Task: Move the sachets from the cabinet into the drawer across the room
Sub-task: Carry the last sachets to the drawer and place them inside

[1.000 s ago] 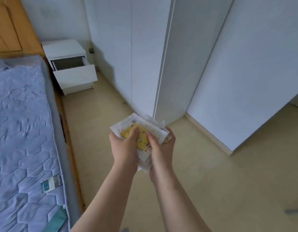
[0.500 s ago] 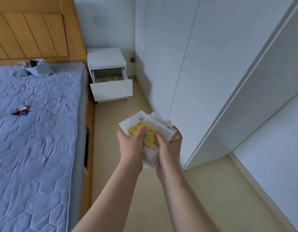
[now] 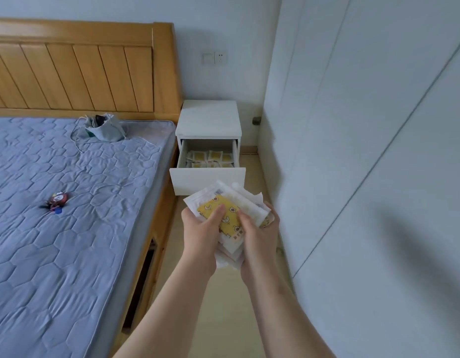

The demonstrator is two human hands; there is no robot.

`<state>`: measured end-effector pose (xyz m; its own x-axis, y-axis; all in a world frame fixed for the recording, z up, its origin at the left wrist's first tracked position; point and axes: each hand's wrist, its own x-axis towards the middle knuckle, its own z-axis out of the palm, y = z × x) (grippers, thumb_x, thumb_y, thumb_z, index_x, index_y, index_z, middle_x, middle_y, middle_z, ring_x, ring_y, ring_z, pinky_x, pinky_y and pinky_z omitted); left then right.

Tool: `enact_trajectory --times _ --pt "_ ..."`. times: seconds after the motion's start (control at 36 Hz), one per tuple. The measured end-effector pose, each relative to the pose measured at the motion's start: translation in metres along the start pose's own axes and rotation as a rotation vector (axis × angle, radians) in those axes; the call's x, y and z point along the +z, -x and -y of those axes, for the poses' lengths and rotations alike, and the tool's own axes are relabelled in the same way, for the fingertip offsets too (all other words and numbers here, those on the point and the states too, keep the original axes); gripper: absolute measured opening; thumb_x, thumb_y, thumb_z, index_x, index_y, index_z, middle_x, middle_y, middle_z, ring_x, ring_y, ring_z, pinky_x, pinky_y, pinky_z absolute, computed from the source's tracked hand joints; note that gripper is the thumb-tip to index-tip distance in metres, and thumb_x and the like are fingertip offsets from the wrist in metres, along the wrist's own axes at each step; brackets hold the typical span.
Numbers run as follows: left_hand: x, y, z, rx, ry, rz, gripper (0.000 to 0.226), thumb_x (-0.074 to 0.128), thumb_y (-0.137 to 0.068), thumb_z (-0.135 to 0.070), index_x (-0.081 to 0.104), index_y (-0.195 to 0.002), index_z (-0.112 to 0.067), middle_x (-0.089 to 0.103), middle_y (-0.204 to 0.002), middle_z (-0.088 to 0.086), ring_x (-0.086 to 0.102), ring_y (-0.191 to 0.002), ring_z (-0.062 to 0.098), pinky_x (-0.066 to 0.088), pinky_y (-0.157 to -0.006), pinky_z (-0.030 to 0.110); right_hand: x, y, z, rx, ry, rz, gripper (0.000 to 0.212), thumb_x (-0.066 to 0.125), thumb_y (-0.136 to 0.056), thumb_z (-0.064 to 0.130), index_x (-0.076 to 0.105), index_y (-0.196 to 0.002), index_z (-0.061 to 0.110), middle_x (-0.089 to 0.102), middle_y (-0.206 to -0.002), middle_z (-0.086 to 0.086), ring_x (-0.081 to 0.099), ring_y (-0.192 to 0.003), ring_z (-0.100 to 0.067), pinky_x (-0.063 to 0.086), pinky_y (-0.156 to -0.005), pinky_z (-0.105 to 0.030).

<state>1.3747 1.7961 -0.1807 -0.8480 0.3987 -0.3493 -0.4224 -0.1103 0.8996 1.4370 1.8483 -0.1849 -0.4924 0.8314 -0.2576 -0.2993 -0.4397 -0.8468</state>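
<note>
Grip is unchanged from half a second ago: my left hand (image 3: pixel 202 228) and right hand (image 3: pixel 260 233) clamp the stack of sachets (image 3: pixel 239 200) at chest height over the floor (image 3: pixel 223 319). Both forearms reach forward and converge on it.

- **Thumbs:** both press flat on the top sachet, side by side.
- **Right fingers:** they curl up around the stack's right edge.
- **Left fingers:** under the stack, so I can't see them.
- **Stack:** flat square packets with white crinkled borders, fanned unevenly. The top one is yellow with a small cartoon print.

What has changed is that I'm closer. The bed (image 3: pixel 69 215) on my left now fills more of the view. It has a blue quilted hexagon-stitched cover on a wooden frame. A small toy keychain (image 3: pixel 57 200) lies mid-mattress.

The drawer (image 3: pixel 207 180) is just beyond the stack, pulled out, with a plain white flat front. The loose sachets inside (image 3: pixel 211 158) now show as yellow-centred squares in a jumbled layer.

The white nightstand (image 3: pixel 209 117) holding it is boxy with a smooth top. It sits between the bed and the wardrobe doors (image 3: pixel 365 151), which are matte white panels.

A grey drawstring pouch (image 3: pixel 105 127) slumps near the slatted wooden headboard (image 3: pixel 76 73). A wall switch plate (image 3: pixel 214 57) is above the nightstand.
</note>
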Motion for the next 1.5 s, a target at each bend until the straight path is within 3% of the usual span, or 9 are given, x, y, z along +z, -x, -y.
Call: enact_trajectory --times 0.39,0.61,0.78,0.92,1.06,1.17,1.33,1.44,1.5 --pt "0.041 -0.242 -0.042 -0.096 0.149 -0.067 0.04 0.065 -0.085 -0.006 0.048 -0.118 -0.018 0.068 -0.104 0.009 0.07 -0.085 0.022 0.055 -0.06 0.032 0.107 -0.237 -0.039 0.146 0.082 0.053 0.049 0.063 -0.085 0.002 0.046 -0.127 0.021 0.064 -0.113 -0.01 0.067 -0.096 -0.026 0.056 -0.082 -0.047" --pt "0.058 -0.406 -0.072 -0.151 0.04 -0.055 0.038 0.069 -0.082 -0.011 0.052 -0.115 -0.016 0.069 -0.104 0.01 0.07 -0.089 0.024 0.059 -0.067 0.037 0.179 -0.382 -0.071 0.214 0.096 0.003 0.051 0.063 -0.086 0.002 0.044 -0.13 0.02 0.064 -0.112 -0.011 0.068 -0.093 -0.024 0.058 -0.073 -0.038" --pt "0.065 -0.508 -0.068 -0.207 -0.058 -0.047 0.055 0.075 -0.075 -0.013 0.049 -0.123 -0.008 0.07 -0.105 0.014 0.071 -0.088 0.027 0.059 -0.072 0.046 0.201 -0.475 -0.104 0.304 0.1 0.009 0.048 0.066 -0.085 0.005 0.046 -0.122 0.027 0.066 -0.11 -0.009 0.069 -0.095 -0.025 0.055 -0.084 -0.05" --pt "0.079 -0.598 -0.051 -0.247 -0.141 -0.088 0.049 0.077 -0.071 -0.018 0.052 -0.112 -0.016 0.071 -0.098 0.008 0.071 -0.084 0.025 0.057 -0.076 0.05 0.209 -0.561 -0.142 0.328 0.111 0.059 0.05 0.066 -0.084 0.003 0.048 -0.125 0.022 0.067 -0.111 -0.013 0.069 -0.094 -0.029 0.055 -0.082 -0.053" --pt "0.083 -0.689 -0.017 -0.292 -0.204 0.036 0.036 0.071 -0.079 -0.02 0.057 -0.111 -0.017 0.073 -0.096 0.006 0.072 -0.084 0.025 0.057 -0.076 0.046 0.205 -0.649 -0.192 0.338 0.139 0.156 0.045 0.066 -0.084 0.007 0.051 -0.123 0.026 0.07 -0.106 -0.007 0.07 -0.092 -0.024 0.058 -0.076 -0.043" --pt "0.073 -0.755 0.021 -0.329 -0.248 0.132 0.024 0.065 -0.086 -0.021 0.064 -0.108 -0.015 0.075 -0.092 0.006 0.072 -0.085 0.024 0.057 -0.075 0.041 0.203 -0.714 -0.237 0.31 0.254 0.233 0.038 0.063 -0.086 0.007 0.054 -0.12 0.024 0.068 -0.108 -0.01 0.068 -0.096 -0.026 0.055 -0.085 -0.048" --pt "0.055 -0.834 0.069 -0.417 -0.2 0.193 0.017 0.061 -0.089 -0.014 0.06 -0.106 -0.017 0.074 -0.084 0.008 0.069 -0.082 0.026 0.055 -0.075 0.042 0.202 -0.792 -0.284 0.467 0.466 0.358 0.022 0.051 -0.096 0.033 0.057 -0.115 0.024 0.069 -0.104 -0.01 0.068 -0.09 -0.024 0.056 -0.069 -0.035" --pt "0.046 -0.866 0.091 -0.395 -0.175 0.214 0.029 0.053 -0.093 -0.009 0.052 -0.121 -0.016 0.072 -0.089 0.012 0.07 -0.071 0.026 0.056 -0.05 0.032 0.196 -0.827 -0.295 0.581 0.444 0.413 0.019 0.052 -0.093 0.033 0.059 -0.105 0.021 0.066 -0.107 -0.013 0.063 -0.102 -0.03 0.051 -0.091 -0.045" --pt "0.044 -0.876 0.101 -0.381 -0.154 0.204 0.031 0.049 -0.095 -0.007 0.049 -0.125 -0.014 0.068 -0.096 0.015 0.067 -0.075 0.027 0.056 -0.047 0.031 0.188 -0.839 -0.3 0.62 0.366 0.491 0.025 0.051 -0.09 0.025 0.06 -0.111 0.016 0.064 -0.105 -0.016 0.061 -0.099 -0.033 0.048 -0.091 -0.047"
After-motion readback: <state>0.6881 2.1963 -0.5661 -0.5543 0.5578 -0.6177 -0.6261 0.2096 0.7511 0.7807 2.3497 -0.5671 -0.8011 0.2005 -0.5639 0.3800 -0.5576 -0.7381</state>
